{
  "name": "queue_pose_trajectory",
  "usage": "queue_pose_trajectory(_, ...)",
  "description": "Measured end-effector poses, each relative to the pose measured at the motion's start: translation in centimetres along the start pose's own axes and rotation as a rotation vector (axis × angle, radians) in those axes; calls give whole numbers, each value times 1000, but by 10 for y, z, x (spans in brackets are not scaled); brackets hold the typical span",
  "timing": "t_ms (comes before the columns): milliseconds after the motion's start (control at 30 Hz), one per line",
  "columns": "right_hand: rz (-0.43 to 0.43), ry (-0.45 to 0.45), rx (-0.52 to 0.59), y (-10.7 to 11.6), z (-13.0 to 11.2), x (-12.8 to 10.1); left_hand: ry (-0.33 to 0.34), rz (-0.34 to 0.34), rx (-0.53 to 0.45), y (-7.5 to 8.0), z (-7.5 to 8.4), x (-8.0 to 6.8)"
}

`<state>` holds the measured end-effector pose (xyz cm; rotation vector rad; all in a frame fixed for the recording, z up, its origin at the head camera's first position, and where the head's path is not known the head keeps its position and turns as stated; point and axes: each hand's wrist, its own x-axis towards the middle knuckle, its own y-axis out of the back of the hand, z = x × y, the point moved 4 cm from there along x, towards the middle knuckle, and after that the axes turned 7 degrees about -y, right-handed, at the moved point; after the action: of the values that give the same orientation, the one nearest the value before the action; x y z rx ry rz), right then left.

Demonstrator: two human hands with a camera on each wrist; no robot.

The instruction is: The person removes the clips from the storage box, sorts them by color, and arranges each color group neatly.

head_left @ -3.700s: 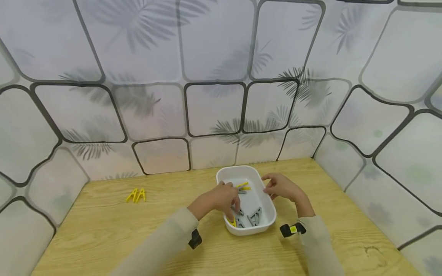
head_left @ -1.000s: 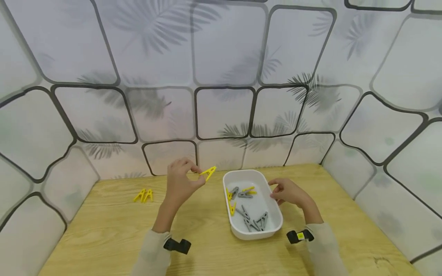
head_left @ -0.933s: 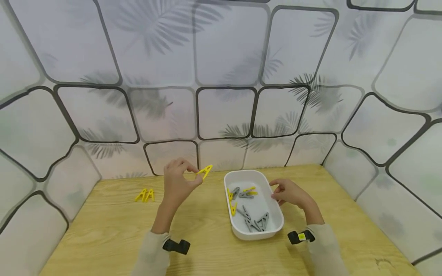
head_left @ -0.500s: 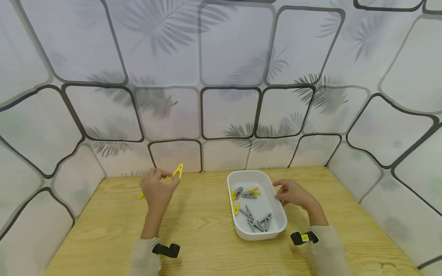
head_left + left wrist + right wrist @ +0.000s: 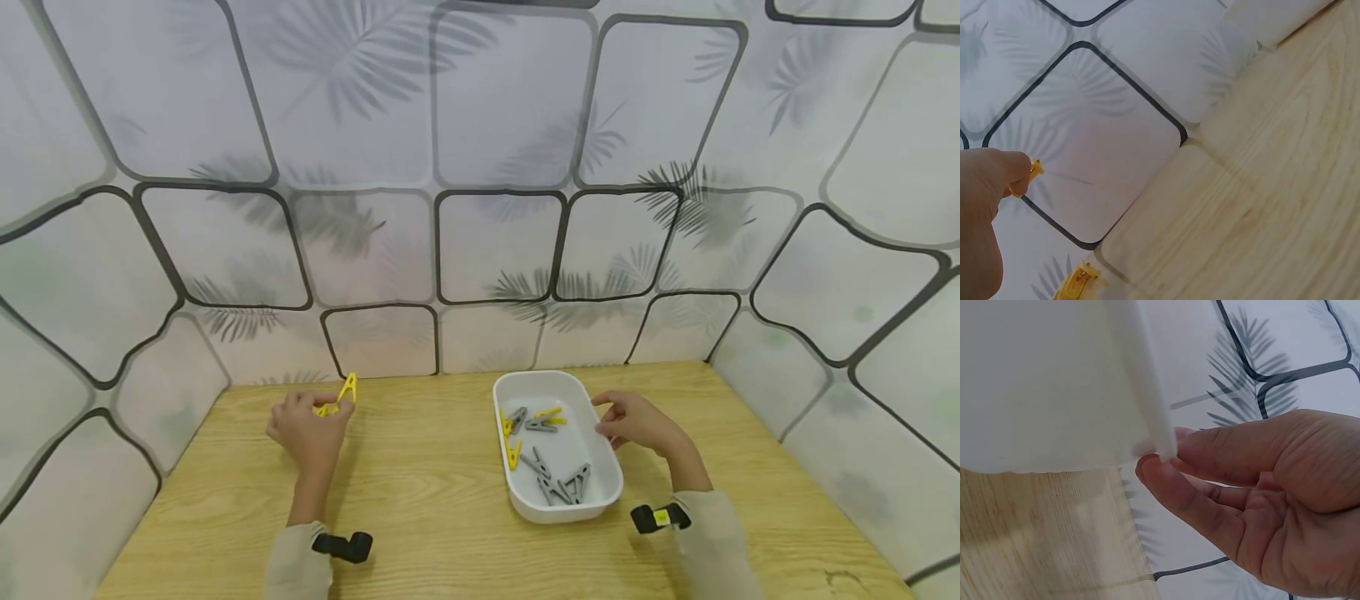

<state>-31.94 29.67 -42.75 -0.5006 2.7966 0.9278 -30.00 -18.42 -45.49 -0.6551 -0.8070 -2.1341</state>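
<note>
My left hand (image 5: 309, 432) pinches a yellow clothespin (image 5: 348, 386) between thumb and forefinger, above the back left of the table. In the left wrist view the held clothespin (image 5: 1036, 168) sticks out past the fingertips. Another yellow clothespin (image 5: 1077, 281) shows at that view's bottom edge; in the head view, yellow clothespins (image 5: 327, 410) on the table are partly hidden behind the left hand. My right hand (image 5: 637, 423) holds the right rim of a white plastic tub (image 5: 567, 517), thumb and fingertips at its edge (image 5: 1161, 425). Inside lie several grey clothespins (image 5: 553, 490) and a few yellow ones (image 5: 513, 455).
The tub stands on a wood-grain table (image 5: 420, 500), right of its middle. A patterned wall covering (image 5: 480, 242) with dark outlines and leaves rises along the back and both sides. A black strap with a camera (image 5: 343, 547) sits on each wrist.
My left hand came out of the tub with a yellow clothespin, then moved left and down to the yellow clothespins on the table. The right hand stays at the tub's rim.
</note>
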Motion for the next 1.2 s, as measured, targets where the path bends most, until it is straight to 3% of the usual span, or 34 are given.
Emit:
queue_pose_trajectory(200,1,-1,-2,1,0,0,105,-103,43,-8,-7,-8)
queue_pose_trajectory(733,-6,2,3,1,1,0,181,-206,165,-19,-23,-21)
queue_pose_trajectory(1200,-4,3,-1,1,1,1,203,-210,185,-19,-25,-26)
